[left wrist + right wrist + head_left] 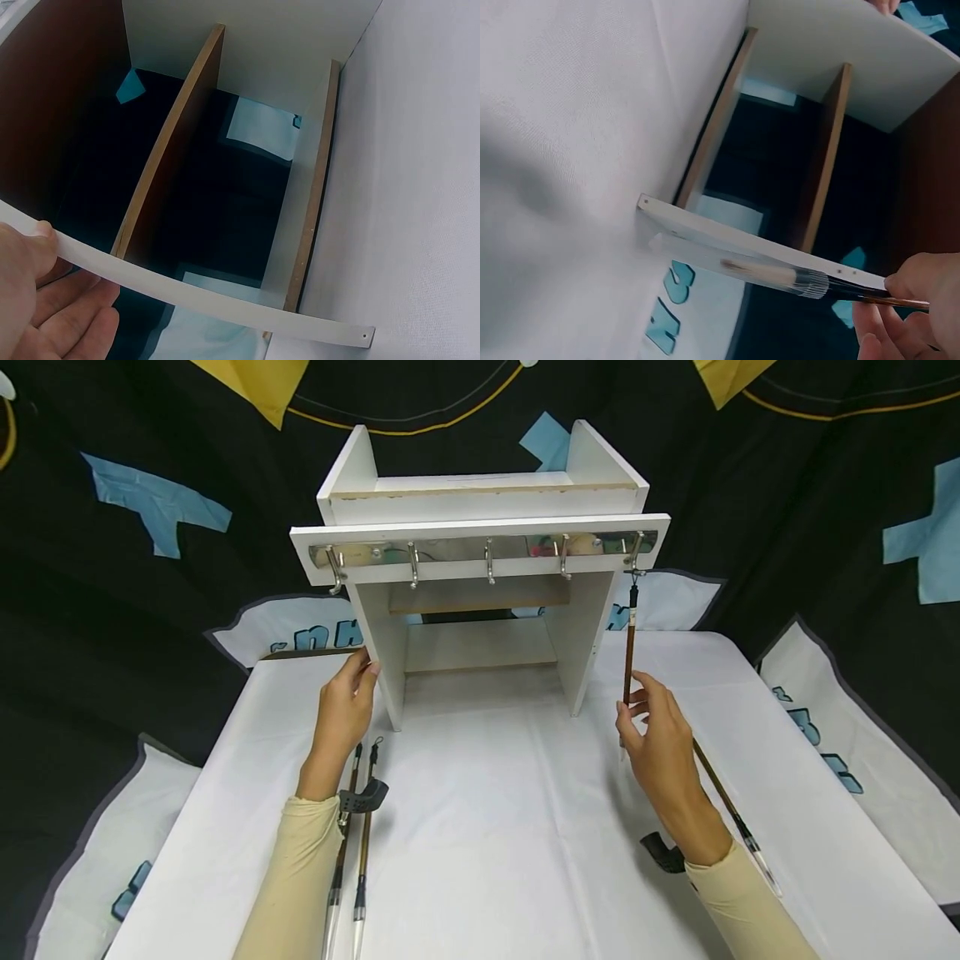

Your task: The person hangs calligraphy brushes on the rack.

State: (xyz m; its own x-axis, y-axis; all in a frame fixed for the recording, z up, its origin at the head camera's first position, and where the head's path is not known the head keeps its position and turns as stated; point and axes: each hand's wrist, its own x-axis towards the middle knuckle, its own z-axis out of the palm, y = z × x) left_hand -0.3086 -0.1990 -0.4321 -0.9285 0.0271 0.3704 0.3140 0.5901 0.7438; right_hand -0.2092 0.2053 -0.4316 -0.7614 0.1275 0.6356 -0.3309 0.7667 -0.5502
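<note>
A white wooden shelf (480, 510) stands on the table, with a row of metal hooks along its front rail. My right hand (660, 743) pinches the brown handle of a calligraphy brush (628, 652) between thumb and fingers. That brush is upright, tip down; its top loop meets the rightmost hook (636, 550). In the right wrist view, a clear cap (757, 270) covers its pale bristles. At the shelf's other side, my left hand (345, 718) holds the front edge of the left side panel (202, 300), thumb on one face and fingers on the other.
Two capped brushes, one dark (341, 860) and one lighter (364, 852), lie beside my left forearm. Another brush (723, 793) lies beyond my right wrist. White cloth covers the table (495, 843). Black curtain with blue tape (161, 506) surrounds it.
</note>
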